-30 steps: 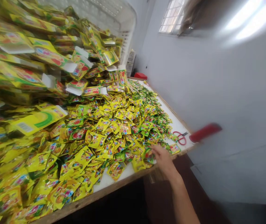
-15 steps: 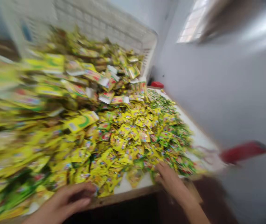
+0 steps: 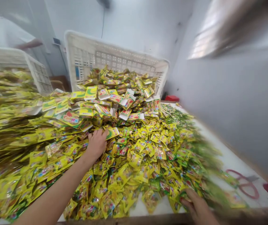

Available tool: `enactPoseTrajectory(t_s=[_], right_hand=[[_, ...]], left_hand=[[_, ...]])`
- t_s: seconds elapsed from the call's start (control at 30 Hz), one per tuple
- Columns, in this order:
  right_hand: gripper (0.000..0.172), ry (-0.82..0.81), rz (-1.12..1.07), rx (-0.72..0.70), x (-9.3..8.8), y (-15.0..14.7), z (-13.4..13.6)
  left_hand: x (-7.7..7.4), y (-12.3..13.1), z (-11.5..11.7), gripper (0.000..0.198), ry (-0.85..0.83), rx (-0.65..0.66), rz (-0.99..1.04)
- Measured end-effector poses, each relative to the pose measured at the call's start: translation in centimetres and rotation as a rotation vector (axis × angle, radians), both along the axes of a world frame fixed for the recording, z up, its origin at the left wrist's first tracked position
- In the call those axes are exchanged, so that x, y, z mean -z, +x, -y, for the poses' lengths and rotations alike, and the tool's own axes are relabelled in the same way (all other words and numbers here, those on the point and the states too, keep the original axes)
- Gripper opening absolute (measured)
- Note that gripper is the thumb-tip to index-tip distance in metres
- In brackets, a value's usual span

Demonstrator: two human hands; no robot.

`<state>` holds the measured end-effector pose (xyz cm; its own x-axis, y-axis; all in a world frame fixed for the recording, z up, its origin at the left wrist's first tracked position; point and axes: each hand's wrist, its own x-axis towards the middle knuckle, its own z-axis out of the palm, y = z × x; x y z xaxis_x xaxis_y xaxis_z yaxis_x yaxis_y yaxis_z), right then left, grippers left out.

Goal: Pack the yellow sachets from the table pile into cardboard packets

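I am resting my left hand (image 3: pixel 97 143) at the left end of a flat yellow-and-green cardboard box (image 3: pixel 112 133), fingers bending; I cannot tell whether they are gripping it. The box is lying atop small, shiny yellow and green plastic packets (image 3: pixel 136 157), which are filling the space between both hands. My right hand (image 3: pixel 195 201) is curving at the nearest packets; blur is hiding whether it is pinching one.

Sachets (image 3: pixel 136 159) all across the front of the desk (image 3: pixel 215 139), cartons (image 3: pixel 101 109) heaped behind them and back into the crate (image 3: pixel 79 59)! Out right, scissors (image 3: pixel 244 178) lie on the desk, near the sachets.
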<state>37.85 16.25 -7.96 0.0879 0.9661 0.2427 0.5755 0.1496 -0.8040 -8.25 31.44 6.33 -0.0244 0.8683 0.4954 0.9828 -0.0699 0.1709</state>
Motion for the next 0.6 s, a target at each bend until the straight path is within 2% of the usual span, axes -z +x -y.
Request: enactPoseTrajectory(t_s=[0.07, 0.13, 0.2, 0.27, 0.3, 0.37, 0.43, 0.53, 0.6], right_hand=[[0.013, -0.113, -0.074, -0.027, -2.5, -1.6, 0.4], [0.027, -0.136, -0.217, 0.029, -5.3, -3.8, 0.6], [0.027, -0.107, -0.379, 0.028, -7.9, -6.8, 0.1], [0.025, -0.049, -0.516, 0.028, -9.8, -9.9, -0.9], [0.023, -0.028, -0.556, 0.011, -10.3, -11.4, -1.4], [0.019, 0.006, -0.537, -0.011, -10.5, -13.6, -2.4], [0.016, 0.058, -0.389, -0.033, -9.8, -14.7, -2.9], [0.012, 0.111, -0.119, -0.044, -8.2, -14.8, -3.0], [0.007, 0.068, 0.020, -0.016, -7.7, -14.4, -3.0]], left_hand=[[-0.2, 0.7, 0.8, 0.036, 0.011, -0.019, 0.014], [0.3, 2.4, 2.7, 0.033, -0.042, 0.017, 0.142], [2.1, 5.5, 5.8, 0.036, -0.233, 0.163, 0.438], [4.9, 9.2, 9.2, 0.038, -0.513, 0.417, 0.742], [6.4, 11.0, 10.9, 0.039, -0.581, 0.422, 0.859], [9.0, 13.7, 13.3, 0.040, -0.637, 0.416, 1.017], [10.6, 15.1, 14.6, 0.037, -0.632, 0.408, 1.090], [11.1, 15.3, 14.9, 0.032, -0.584, 0.390, 1.114], [11.3, 15.2, 15.0, 0.030, -0.550, 0.356, 1.105]])
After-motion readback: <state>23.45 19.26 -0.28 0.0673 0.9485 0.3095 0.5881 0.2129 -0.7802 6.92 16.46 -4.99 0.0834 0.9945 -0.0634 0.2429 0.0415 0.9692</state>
